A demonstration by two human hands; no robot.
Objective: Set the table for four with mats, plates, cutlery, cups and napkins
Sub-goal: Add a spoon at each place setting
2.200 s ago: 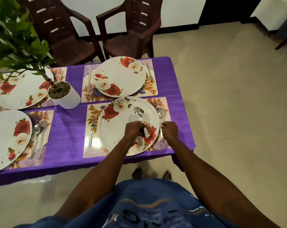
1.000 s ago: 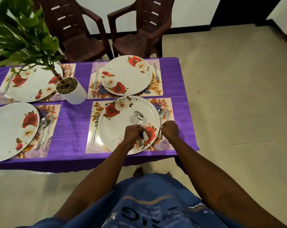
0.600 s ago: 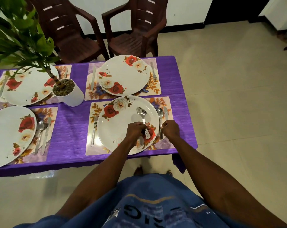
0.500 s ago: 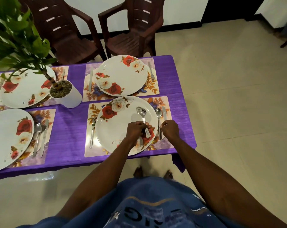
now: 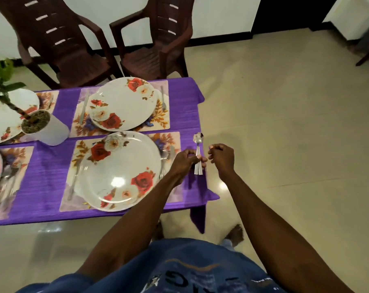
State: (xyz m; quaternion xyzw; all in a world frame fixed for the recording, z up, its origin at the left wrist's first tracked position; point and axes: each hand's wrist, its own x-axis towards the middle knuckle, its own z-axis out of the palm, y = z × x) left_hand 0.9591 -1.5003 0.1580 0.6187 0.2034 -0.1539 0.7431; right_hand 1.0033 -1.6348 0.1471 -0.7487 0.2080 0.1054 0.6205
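The left hand [image 5: 184, 162] pinches the handles of two spoons [image 5: 198, 154], bowls pointing away from the person, held above the right edge of the purple-clothed surface [image 5: 50, 187]. The right hand [image 5: 221, 157], just right of the spoons, is loosely curled with its fingertips drawn together; it holds nothing that can be made out.

Taking the near rose-patterned plate [image 5: 118, 170] as the landmark: far to its left, at the frame edge, sits part of another plate on a floral mat [image 5: 14, 166] with cutlery lying on it, blurred. Behind and to the left stands a white pot [image 5: 46, 129] holding a green plant, with a further plate [image 5: 6, 119] beyond it. The near plate lies on its own floral mat [image 5: 73, 166], with a fork [image 5: 73, 180] on the mat along its left rim and more cutlery [image 5: 165, 163] along its right rim, near the left hand. Directly behind it a second rose plate [image 5: 122, 103] rests on a mat, a knife [image 5: 84, 107] to its left and a fork [image 5: 163, 98] to its right. Two brown plastic chairs [image 5: 154, 49] stand past the surface's far edge.
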